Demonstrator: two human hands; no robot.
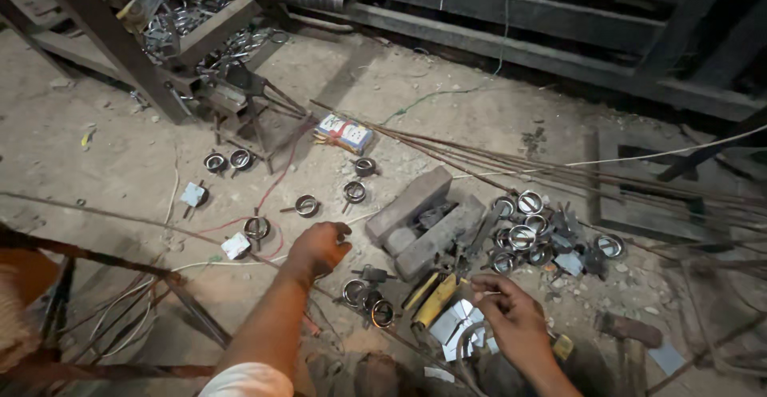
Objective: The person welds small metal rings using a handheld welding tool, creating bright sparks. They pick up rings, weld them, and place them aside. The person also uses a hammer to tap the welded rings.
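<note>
My left hand point(319, 247) hovers low over the dirt floor, fingers curled loosely, holding nothing that I can make out. Just below it lie a few metal rings with tabs point(369, 295). My right hand point(511, 317) is at the lower middle, fingertips pinched over small flat metal plates point(455, 321) and a yellow-handled tool point(433, 297); whether it grips one is unclear. Two grey bricks point(423, 217) lie side by side between the hands and a heap of finished rings point(527, 233).
More single rings point(307, 204) lie scattered on the floor to the left. Thin steel rods point(559, 169) run across to the right. A steel frame point(112, 41) stands at the upper left, a small printed box point(343, 133) beside it. Red and white wires point(264, 205) cross the ground.
</note>
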